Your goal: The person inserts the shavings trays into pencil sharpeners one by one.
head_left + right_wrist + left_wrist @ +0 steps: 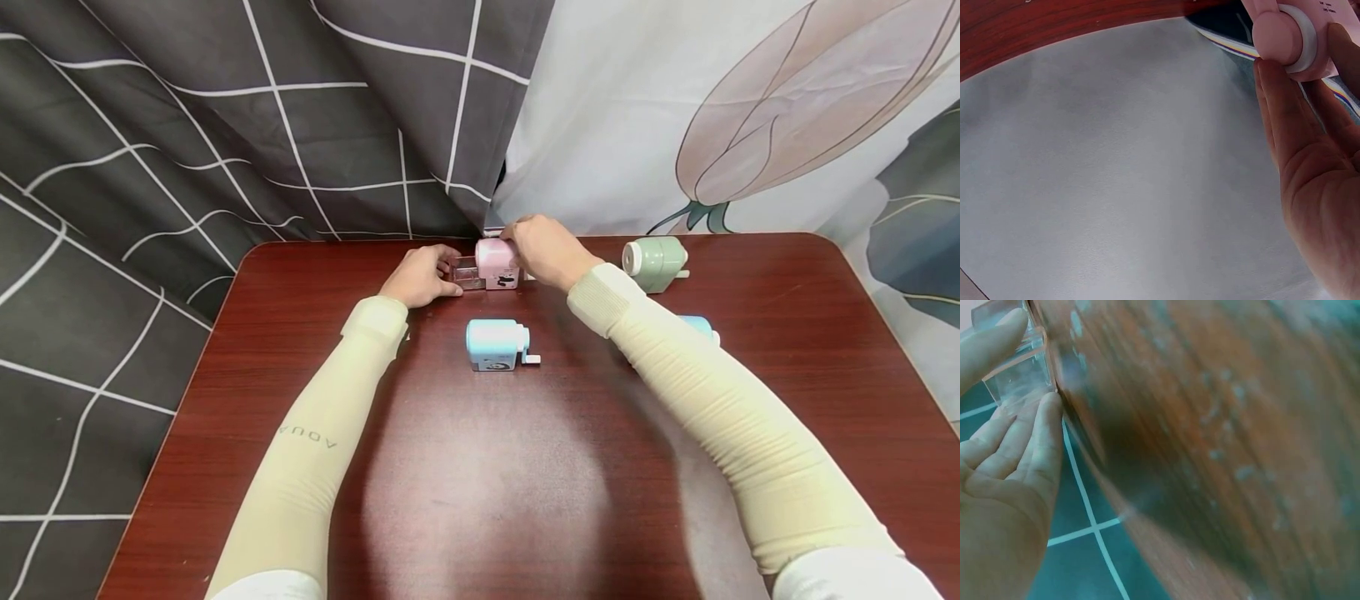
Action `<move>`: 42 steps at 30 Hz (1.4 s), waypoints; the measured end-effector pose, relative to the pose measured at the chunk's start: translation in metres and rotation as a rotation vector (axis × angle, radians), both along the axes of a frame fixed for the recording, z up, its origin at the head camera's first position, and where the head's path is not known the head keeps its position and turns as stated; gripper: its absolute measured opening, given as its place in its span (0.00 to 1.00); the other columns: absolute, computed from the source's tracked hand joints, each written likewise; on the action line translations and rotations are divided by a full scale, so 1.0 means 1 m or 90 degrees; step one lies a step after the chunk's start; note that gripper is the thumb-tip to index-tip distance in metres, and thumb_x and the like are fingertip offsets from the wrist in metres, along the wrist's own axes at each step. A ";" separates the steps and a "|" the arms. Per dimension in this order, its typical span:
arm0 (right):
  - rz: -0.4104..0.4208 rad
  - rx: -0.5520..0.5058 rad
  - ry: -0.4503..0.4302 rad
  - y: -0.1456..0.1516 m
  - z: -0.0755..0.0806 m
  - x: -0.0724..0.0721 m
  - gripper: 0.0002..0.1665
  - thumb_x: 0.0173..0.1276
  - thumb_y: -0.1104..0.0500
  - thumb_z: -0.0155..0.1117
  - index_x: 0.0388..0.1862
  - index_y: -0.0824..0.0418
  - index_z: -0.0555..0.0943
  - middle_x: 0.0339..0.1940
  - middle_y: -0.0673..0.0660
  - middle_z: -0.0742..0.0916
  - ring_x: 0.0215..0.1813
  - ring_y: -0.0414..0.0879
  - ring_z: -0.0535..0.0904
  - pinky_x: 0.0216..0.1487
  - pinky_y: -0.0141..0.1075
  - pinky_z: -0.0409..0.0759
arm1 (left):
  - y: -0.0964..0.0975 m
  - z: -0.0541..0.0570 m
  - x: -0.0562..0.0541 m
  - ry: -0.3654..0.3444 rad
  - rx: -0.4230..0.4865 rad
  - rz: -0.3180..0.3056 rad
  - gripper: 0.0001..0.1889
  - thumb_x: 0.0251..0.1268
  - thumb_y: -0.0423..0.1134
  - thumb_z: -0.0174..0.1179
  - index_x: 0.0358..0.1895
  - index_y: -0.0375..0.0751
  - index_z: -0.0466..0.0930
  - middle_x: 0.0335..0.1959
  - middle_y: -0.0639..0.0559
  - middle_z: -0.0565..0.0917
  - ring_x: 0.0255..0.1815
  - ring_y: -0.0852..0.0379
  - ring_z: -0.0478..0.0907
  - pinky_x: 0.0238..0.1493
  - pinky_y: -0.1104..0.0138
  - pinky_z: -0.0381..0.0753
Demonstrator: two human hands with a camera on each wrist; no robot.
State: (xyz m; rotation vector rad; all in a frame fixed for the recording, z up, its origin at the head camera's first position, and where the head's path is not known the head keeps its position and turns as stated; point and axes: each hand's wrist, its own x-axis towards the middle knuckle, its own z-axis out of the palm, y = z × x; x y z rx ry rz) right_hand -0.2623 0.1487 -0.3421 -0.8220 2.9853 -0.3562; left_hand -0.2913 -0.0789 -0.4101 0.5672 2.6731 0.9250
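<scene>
At the worktop's [525, 500] far edge the right hand [547, 250] clasps the pink sharpener [495, 262] to steady it, while the left hand [420, 275] pinches its clear drawer [467, 273], sliding it sideways.

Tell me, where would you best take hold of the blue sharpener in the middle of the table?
Probably by the blue sharpener's boxy body, coming down from above with fingers on its front and back faces. Those faces look flat. The small white crank sticks out on its right, so that end seems a poor spot to grip. It stands apart from both hands, with bare table around it.
</scene>
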 end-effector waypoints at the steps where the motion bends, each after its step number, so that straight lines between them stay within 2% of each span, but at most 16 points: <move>1: -0.002 0.002 -0.003 0.000 0.000 0.000 0.18 0.64 0.69 0.68 0.53 0.71 0.83 0.48 0.66 0.87 0.49 0.59 0.84 0.55 0.48 0.80 | 0.000 0.000 0.000 0.000 0.000 -0.001 0.30 0.55 0.36 0.75 0.62 0.33 0.77 0.52 0.43 0.83 0.51 0.49 0.79 0.56 0.60 0.77; 12: -0.016 0.011 -0.021 -0.001 0.002 -0.001 0.19 0.65 0.68 0.68 0.55 0.69 0.83 0.49 0.66 0.87 0.49 0.59 0.84 0.55 0.48 0.81 | 0.003 -0.002 -0.001 0.001 0.009 -0.001 0.30 0.55 0.37 0.75 0.62 0.33 0.77 0.51 0.42 0.83 0.51 0.48 0.79 0.55 0.60 0.77; 19: -0.006 0.005 -0.012 -0.002 0.001 0.000 0.15 0.65 0.69 0.67 0.51 0.68 0.84 0.47 0.65 0.88 0.47 0.59 0.85 0.52 0.48 0.81 | 0.005 -0.003 0.000 0.000 0.005 -0.001 0.30 0.55 0.36 0.75 0.62 0.34 0.77 0.51 0.42 0.83 0.51 0.48 0.79 0.56 0.59 0.77; 33: -0.002 -0.002 -0.005 -0.002 0.001 0.001 0.15 0.62 0.69 0.70 0.49 0.68 0.85 0.46 0.64 0.88 0.47 0.59 0.85 0.52 0.48 0.81 | 0.011 -0.002 0.000 0.013 0.008 -0.012 0.31 0.54 0.35 0.75 0.62 0.33 0.77 0.50 0.41 0.84 0.50 0.48 0.80 0.55 0.59 0.78; 42: -0.013 0.005 -0.015 -0.002 0.002 -0.001 0.17 0.64 0.69 0.69 0.53 0.68 0.84 0.49 0.65 0.87 0.49 0.59 0.85 0.53 0.47 0.81 | 0.015 -0.001 -0.001 0.018 -0.002 -0.021 0.31 0.54 0.36 0.76 0.62 0.34 0.77 0.49 0.41 0.84 0.50 0.48 0.81 0.55 0.60 0.78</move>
